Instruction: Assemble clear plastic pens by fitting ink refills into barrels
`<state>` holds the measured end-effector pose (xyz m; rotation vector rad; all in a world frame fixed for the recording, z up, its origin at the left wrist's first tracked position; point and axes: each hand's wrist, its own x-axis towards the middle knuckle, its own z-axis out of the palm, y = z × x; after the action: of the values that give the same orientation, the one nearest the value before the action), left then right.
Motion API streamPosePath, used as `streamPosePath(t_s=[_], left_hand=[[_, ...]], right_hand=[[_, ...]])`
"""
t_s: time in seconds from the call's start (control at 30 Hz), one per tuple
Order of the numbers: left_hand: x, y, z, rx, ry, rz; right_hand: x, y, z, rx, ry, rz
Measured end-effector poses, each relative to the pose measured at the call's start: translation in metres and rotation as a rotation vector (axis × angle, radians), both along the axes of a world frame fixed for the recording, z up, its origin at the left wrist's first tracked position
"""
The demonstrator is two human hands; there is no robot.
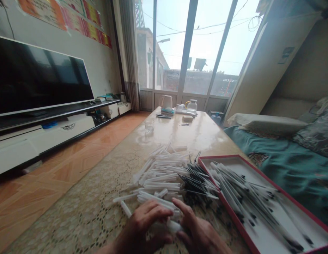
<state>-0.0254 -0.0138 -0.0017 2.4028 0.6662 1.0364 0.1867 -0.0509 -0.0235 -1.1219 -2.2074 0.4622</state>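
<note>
My left hand (143, 225) and my right hand (199, 227) face each other at the table's near end, fingers curled. Between them a short, whitish plastic tube (172, 225) is held at the fingertips; part of it is hidden by the fingers. Just beyond lies a loose pile of translucent white plastic tubes (162, 186). Against its right side rests a heap of thin dark rods with black ends (198, 183). To the right of my right hand, a shallow red-rimmed box (234, 225) holds several pale tubes with black ends (232, 188).
The long table (100, 197) has a patterned cover. Farther along it stand a drinking glass (149, 127), a glass jug (192, 106) and a small pale box (188, 118). A teal-covered couch (261, 155) borders the right, and a TV cabinet (60, 132) stands left.
</note>
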Motion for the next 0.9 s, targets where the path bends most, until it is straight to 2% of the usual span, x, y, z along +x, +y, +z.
streamPosePath(t_s=[0.07, 0.13, 0.23, 0.33, 0.4, 0.47, 0.57, 0.67, 0.73, 0.83, 0.9], left_hand=[[0.004, -0.001, 0.0, 0.032, 0.031, -0.033], [0.004, -0.001, 0.001, 0.042, 0.048, -0.017], [0.0, 0.002, 0.004, 0.03, 0.071, 0.071], [-0.004, 0.003, 0.005, 0.045, 0.116, 0.105], [-0.003, 0.003, 0.004, 0.12, 0.169, 0.083], [-0.002, 0.001, 0.004, 0.238, 0.23, 0.056], [-0.002, -0.003, 0.01, 0.402, 0.329, 0.019], [-0.003, -0.008, 0.024, 0.503, 0.46, -0.015], [-0.003, -0.01, 0.033, 0.522, 0.552, -0.022], [0.0, -0.012, 0.038, 0.453, 0.634, -0.05], [0.001, -0.012, 0.035, 0.374, 0.641, -0.066]], right_hand=[[-0.004, 0.0, -0.012, -0.036, 0.013, 0.019], [-0.003, 0.001, -0.014, -0.008, 0.008, 0.025], [0.005, 0.003, -0.001, 0.022, -0.053, 0.004], [0.012, 0.003, 0.015, -0.053, -0.053, -0.007], [0.012, 0.003, 0.017, -0.12, -0.013, 0.021], [0.01, 0.002, 0.01, -0.207, 0.033, 0.058], [0.007, 0.0, -0.013, -0.277, 0.06, 0.076], [0.008, -0.002, -0.037, -0.183, -0.035, 0.04], [0.009, -0.002, -0.045, -0.116, -0.092, 0.018], [0.009, -0.002, -0.041, 0.007, -0.171, -0.023], [0.007, -0.001, -0.029, 0.161, -0.251, -0.037]])
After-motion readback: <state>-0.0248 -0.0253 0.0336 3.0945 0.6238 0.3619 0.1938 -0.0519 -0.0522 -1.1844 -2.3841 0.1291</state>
